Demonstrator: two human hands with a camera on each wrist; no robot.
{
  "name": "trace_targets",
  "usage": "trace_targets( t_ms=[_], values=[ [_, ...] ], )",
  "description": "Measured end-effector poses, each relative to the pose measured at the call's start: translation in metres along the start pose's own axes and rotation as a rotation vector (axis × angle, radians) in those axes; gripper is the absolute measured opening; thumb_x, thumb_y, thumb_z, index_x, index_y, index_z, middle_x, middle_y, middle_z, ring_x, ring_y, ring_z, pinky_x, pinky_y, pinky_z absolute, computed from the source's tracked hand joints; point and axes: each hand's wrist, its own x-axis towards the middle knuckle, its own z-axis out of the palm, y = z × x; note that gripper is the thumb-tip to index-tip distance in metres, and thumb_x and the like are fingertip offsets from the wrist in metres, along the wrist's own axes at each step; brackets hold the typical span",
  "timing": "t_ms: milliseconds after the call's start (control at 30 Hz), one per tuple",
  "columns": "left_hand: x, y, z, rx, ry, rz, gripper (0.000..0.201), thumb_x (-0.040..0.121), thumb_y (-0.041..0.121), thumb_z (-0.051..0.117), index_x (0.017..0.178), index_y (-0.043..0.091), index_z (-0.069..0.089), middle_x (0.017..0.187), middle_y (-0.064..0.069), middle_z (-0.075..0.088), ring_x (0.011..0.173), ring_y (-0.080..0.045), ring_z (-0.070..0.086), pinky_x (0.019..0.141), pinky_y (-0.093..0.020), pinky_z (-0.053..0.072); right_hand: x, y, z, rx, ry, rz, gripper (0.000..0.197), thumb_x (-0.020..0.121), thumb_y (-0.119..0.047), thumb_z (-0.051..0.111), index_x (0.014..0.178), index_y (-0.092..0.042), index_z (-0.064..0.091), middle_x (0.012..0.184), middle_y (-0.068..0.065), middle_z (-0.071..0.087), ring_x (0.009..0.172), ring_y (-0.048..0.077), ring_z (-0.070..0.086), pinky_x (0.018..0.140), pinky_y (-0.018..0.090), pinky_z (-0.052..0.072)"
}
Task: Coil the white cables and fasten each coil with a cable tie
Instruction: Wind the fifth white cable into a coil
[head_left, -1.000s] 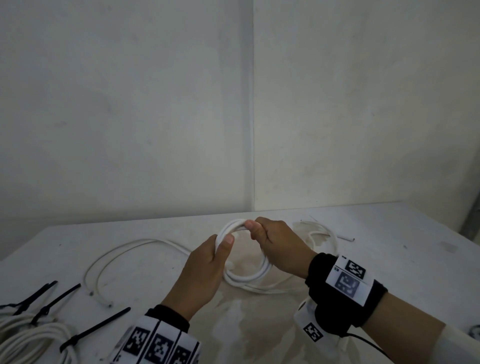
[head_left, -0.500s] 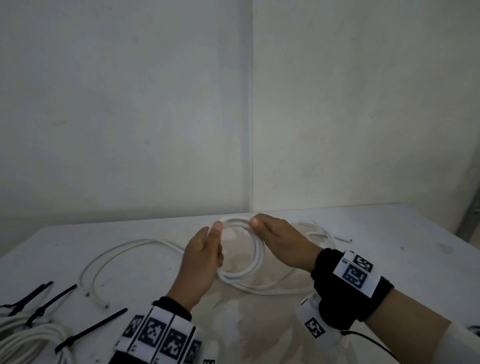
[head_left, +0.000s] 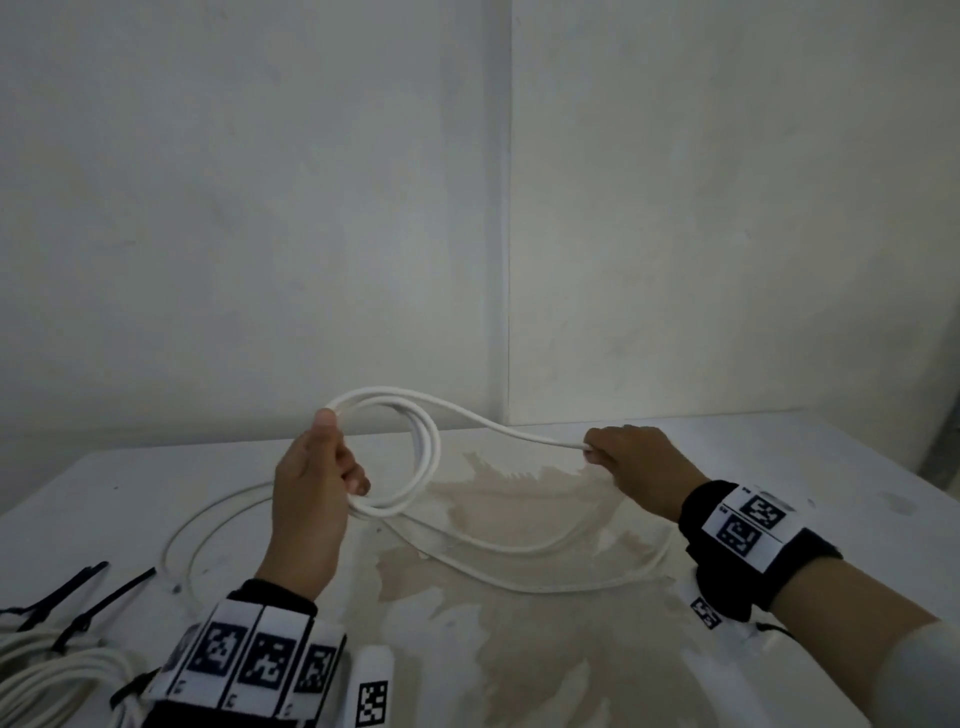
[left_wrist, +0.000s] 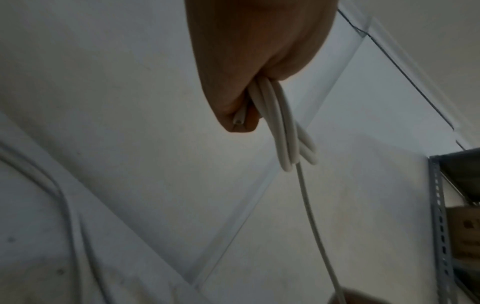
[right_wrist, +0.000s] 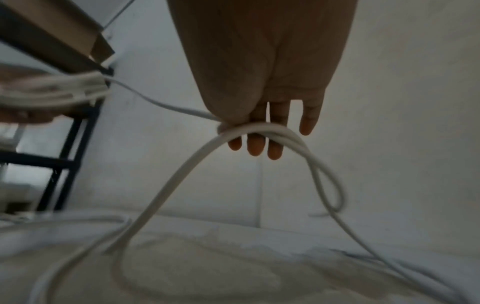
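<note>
Left hand (head_left: 317, 478): clenched round small coil of round white plastic cable (head_left: 415, 457).
Right hand (head_left: 636, 462): pinching the free strand, off to the coil's right.
Strand axis: left-right, coil to right hand.

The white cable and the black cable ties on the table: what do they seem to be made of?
White cable: seemingly smooth matt plastic sheathing over a core; it bends into soft loops, and the cut end at the left hand shows a darker centre. Black cable ties: probably nylon or similar plastic; thin, flat, dull strips. They are too small here to be certain.
</note>
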Motion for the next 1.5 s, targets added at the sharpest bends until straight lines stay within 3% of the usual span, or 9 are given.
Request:
trace_targets(
  t_ms=[133,267,500,733,867,1133,1267,1367,1500],
  values=[
    [0.004,0.003,0.002,0.026,-0.029,0.019,0.038,0.099,0.031,0.036,0.065,0.015,0.037,0.044,0.009,0.03,0.036,-0.005,0.031,0.047,-0.024,0.03,-0.005,0.012,0.009,-0.052,0.033,0.042,0.015,0.096,-0.017,0.049,0.082,-0.02,0.043,0.075,0.0,0.051,0.064,0.019,0.044,0.061,0.029,0.031],
    [-0.01,-0.009,0.016,0.149,-0.135,0.033,0.037,0.099,0.03,0.037,0.065,0.015,0.033,0.043,0.011,0.03,0.038,-0.005,0.032,0.049,-0.027,0.029,-0.009,-0.008,0.006,0.073,-0.106,0.042,0.025,0.097,-0.03,0.043,0.118,-0.02,0.053,0.104,-0.003,0.067,0.097,0.018,0.06,0.093,0.028,0.035],
    [-0.016,-0.012,0.03,0.184,-0.142,0.057,0.04,0.098,0.031,0.036,0.062,0.015,0.032,0.047,0.01,0.03,0.04,-0.006,0.032,0.041,-0.016,0.029,-0.017,-0.051,-0.004,0.591,-0.073,-0.051,0.026,0.099,-0.029,0.036,0.107,-0.012,0.054,0.077,0.004,0.059,0.073,0.023,0.056,0.075,0.035,0.045],
    [-0.01,-0.012,0.034,0.155,0.009,0.08,0.039,0.099,0.032,0.035,0.064,0.014,0.034,0.058,-0.002,0.033,0.051,-0.015,0.033,0.042,-0.012,0.033,-0.019,-0.061,0.007,0.338,-0.111,-0.164,0.043,0.101,-0.023,0.032,0.144,-0.019,0.028,0.12,0.01,0.054,0.109,0.025,0.05,0.091,0.029,0.036],
    [0.0,-0.01,0.032,0.028,0.128,0.041,0.038,0.099,0.034,0.033,0.066,0.016,0.034,0.059,-0.002,0.032,0.044,-0.008,0.037,0.045,-0.015,0.036,-0.023,-0.058,0.016,0.242,-0.134,-0.181,0.047,0.101,-0.023,0.032,0.146,-0.028,0.019,0.117,0.009,0.058,0.102,0.027,0.054,0.084,0.032,0.04],
    [-0.003,-0.017,0.044,0.153,0.127,0.131,0.033,0.098,0.036,0.035,0.07,0.017,0.039,0.059,-0.002,0.043,0.049,-0.011,0.047,0.055,-0.029,0.038,-0.018,-0.053,0.036,-0.082,0.322,-0.449,0.041,0.05,-0.018,0.09,0.086,-0.02,0.072,0.056,-0.005,0.054,0.04,0.012,0.049,0.038,0.017,0.025],
    [-0.005,-0.027,0.054,0.38,0.041,0.273,0.029,0.096,0.037,0.038,0.076,0.016,0.04,0.063,-0.001,0.045,0.057,-0.02,0.045,0.054,-0.022,0.037,-0.023,-0.065,0.03,-0.124,0.454,-0.557,0.008,0.074,-0.022,0.072,0.068,-0.019,0.067,0.057,-0.005,0.053,0.043,0.011,0.048,0.043,0.019,0.031],
    [-0.015,-0.039,0.061,0.559,-0.055,0.323,0.026,0.095,0.035,0.038,0.089,0.01,0.041,0.068,0.005,0.044,0.062,-0.015,0.045,0.048,-0.015,0.031,-0.023,-0.074,0.025,-0.112,0.505,-0.61,0.024,0.084,-0.024,0.046,0.066,-0.018,0.061,0.061,-0.003,0.054,0.049,0.013,0.048,0.049,0.022,0.032],
    [-0.026,-0.056,0.066,0.598,-0.23,0.29,0.025,0.094,0.038,0.035,0.086,0.015,0.041,0.068,0.006,0.048,0.065,-0.018,0.049,0.051,-0.02,0.033,-0.018,-0.082,0.022,-0.036,0.592,-0.679,0.018,0.086,-0.02,0.05,0.07,-0.013,0.055,0.065,0.002,0.054,0.052,0.016,0.047,0.052,0.025,0.035]
  ],
)
